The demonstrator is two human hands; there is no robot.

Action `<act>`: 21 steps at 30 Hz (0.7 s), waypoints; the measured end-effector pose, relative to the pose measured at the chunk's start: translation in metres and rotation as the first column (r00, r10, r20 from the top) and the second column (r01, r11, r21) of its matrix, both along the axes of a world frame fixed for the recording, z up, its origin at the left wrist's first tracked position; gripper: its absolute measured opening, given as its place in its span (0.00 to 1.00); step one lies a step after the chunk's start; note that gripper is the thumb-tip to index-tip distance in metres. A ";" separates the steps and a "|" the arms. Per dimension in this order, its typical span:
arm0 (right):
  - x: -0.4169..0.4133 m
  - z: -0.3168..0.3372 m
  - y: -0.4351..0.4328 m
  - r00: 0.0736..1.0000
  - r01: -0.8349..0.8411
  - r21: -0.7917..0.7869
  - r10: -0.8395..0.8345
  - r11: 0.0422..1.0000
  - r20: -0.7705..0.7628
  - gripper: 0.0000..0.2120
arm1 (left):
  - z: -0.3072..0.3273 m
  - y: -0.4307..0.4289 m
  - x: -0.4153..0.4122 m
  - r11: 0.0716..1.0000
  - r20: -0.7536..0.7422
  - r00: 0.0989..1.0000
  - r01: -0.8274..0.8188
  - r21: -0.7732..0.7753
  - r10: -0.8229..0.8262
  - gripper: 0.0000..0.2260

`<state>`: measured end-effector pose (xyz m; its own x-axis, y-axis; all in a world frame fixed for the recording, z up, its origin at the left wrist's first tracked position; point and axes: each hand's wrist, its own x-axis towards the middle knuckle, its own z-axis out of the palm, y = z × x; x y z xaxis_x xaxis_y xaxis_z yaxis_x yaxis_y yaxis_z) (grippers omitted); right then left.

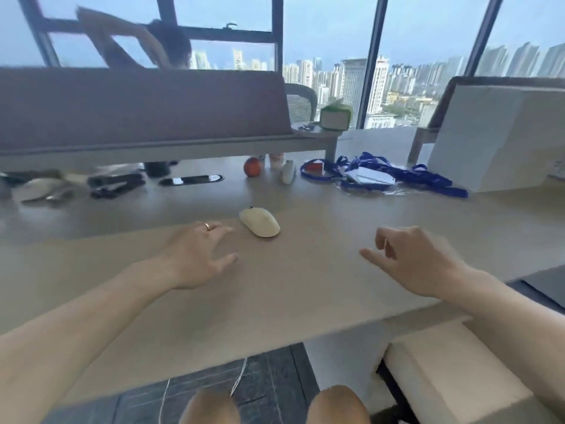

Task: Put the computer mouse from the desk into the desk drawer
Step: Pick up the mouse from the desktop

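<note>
While nothing is yet grasped: both palms down over the desk [290, 280], presumably poised for the pick. Left hand [195, 255] loose, fingers spread, tips just beside the mouse [260, 221] but apart from it, likely the one to take it. Right hand [419, 258] empty, fingers half curled, well apart from the mouse. Low at right, a pale cabinet [443, 368], possibly housing the drawer; front not visible. Farther back, blue lanyards [397, 175] and a red ball [252, 167], clear of the work.

Bare forearms; seemingly gold ring [207, 226]
</note>
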<state>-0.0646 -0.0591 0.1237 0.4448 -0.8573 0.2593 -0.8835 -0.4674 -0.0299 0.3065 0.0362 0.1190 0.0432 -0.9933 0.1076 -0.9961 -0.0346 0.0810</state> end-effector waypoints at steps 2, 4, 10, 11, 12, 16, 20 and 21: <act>0.029 0.005 -0.010 0.998 -0.061 0.039 0.061 0.997 0.004 0.22 | -0.005 0.001 0.014 0.999 -0.010 0.999 -0.032 0.037 0.032 0.33; 0.061 0.004 -0.023 0.993 -0.106 0.086 0.110 0.991 -0.042 0.23 | -0.012 0.003 0.026 0.995 -0.045 0.996 -0.072 0.070 0.075 0.37; 0.129 -0.018 -0.041 0.985 -0.173 0.199 0.175 0.965 0.007 0.28 | -0.044 0.004 0.033 0.991 -0.090 0.991 -0.094 0.097 0.103 0.40; 0.140 -0.020 -0.045 0.982 -0.188 0.191 0.185 0.963 0.034 0.30 | -0.047 0.004 0.033 0.992 -0.094 0.990 -0.100 0.075 0.107 0.40; 0.152 -0.022 -0.050 0.979 -0.203 0.181 0.194 0.962 0.070 0.32 | -0.050 0.004 0.033 0.993 -0.097 0.989 -0.104 0.051 0.109 0.39; 0.202 -0.025 -0.071 0.941 -0.307 0.173 0.272 0.936 0.200 0.34 | -0.058 0.005 0.031 0.993 -0.102 0.989 -0.115 -0.033 0.111 0.36; 0.238 -0.035 -0.089 0.927 -0.350 0.177 0.312 0.920 0.209 0.34 | -0.062 0.000 0.034 0.994 -0.096 0.990 -0.102 -0.037 0.098 0.35; 0.242 -0.039 -0.092 0.928 -0.350 0.188 0.314 0.918 0.200 0.33 | -0.062 -0.001 0.035 0.995 -0.089 0.992 -0.096 -0.036 0.092 0.35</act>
<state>0.1773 -0.1514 0.0846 0.6810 -0.7105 0.1771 -0.6527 -0.6987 -0.2929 0.3414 0.0347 0.0567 0.1472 -0.9793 0.1390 -0.9776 -0.1228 0.1707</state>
